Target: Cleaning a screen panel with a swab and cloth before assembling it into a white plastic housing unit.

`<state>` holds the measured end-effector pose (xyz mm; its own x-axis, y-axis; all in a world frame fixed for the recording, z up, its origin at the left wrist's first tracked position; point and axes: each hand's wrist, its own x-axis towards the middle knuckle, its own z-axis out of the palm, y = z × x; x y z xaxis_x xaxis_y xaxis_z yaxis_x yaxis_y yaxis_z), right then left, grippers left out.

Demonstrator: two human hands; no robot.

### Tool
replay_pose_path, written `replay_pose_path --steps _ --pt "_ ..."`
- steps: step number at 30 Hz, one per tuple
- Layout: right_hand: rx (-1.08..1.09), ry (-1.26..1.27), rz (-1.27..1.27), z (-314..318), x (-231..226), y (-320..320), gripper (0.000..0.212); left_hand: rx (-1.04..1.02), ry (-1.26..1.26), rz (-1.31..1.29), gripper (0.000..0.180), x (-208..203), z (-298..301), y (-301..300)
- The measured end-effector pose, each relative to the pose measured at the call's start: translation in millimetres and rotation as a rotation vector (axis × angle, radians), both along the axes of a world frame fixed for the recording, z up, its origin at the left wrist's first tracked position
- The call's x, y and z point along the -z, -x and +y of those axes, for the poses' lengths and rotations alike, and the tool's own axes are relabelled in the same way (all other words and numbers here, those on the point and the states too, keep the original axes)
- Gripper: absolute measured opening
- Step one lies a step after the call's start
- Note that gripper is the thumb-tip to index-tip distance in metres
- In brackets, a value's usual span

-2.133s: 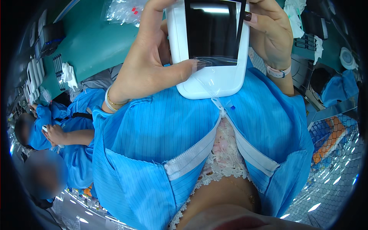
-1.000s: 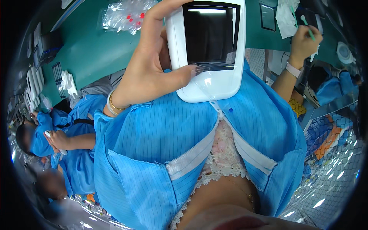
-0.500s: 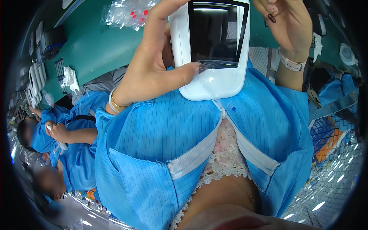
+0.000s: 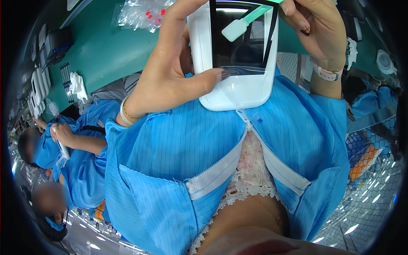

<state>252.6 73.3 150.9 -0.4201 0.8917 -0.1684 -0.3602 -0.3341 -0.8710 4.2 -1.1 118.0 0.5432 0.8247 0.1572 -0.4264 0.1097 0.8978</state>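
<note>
My left hand (image 4: 176, 72) grips a white device with a dark glossy screen (image 4: 238, 93) by its left side. Its thumb presses on the lower edge of the screen, where a clear film is partly lifted and hangs over the white front. In my right hand (image 4: 321, 32), a green-handled cleaning swab (image 4: 235, 30) with a pale flat head is pinched between the fingers. The swab's head is over the upper part of the screen; whether it touches the glass I cannot tell. The device's top edge is out of view.
Clear plastic bags with red marks (image 4: 144, 15) lie on the green table (image 4: 106, 46). Dark slim parts (image 4: 66, 83) and a white crumpled piece (image 4: 78, 87) lie at its left. People in blue (image 4: 80, 144) sit at the left; another person (image 4: 367, 100) is at the far right.
My right hand has brought the green swab into view over the screen. The left hand and the device have stayed nearly still.
</note>
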Motion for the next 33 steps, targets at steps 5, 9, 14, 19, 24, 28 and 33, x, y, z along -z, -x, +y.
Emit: replay_pose_path --steps 5,9,14,19,24,28,33 --pt "-0.003 -0.026 -0.064 -0.3 -3.8 3.0 0.022 -0.003 -0.039 0.010 0.099 5.6 0.9 2.2" --pt "-0.010 -0.014 -0.088 2.3 -5.5 7.0 0.021 -0.005 -0.052 0.019 0.099 6.2 3.4 6.8" --pt "-0.032 -0.024 -0.067 4.3 -1.0 8.9 0.021 0.000 -0.026 0.028 0.099 4.9 3.9 9.2" --pt "-0.041 -0.012 -0.077 4.4 -2.7 9.4 0.021 0.000 -0.012 0.040 0.099 5.3 3.7 8.8" --pt "-0.073 -0.024 -0.069 6.3 -6.4 16.1 0.022 0.016 -0.009 0.034 0.099 5.7 6.0 10.9" --pt "-0.053 -0.010 -0.109 8.1 -3.7 14.7 0.022 -0.023 0.060 0.084 0.099 -2.5 2.5 9.9" --pt "-0.056 -0.045 -0.086 14.4 -6.5 19.7 0.023 -0.064 0.052 0.118 0.099 -7.8 2.0 9.2"
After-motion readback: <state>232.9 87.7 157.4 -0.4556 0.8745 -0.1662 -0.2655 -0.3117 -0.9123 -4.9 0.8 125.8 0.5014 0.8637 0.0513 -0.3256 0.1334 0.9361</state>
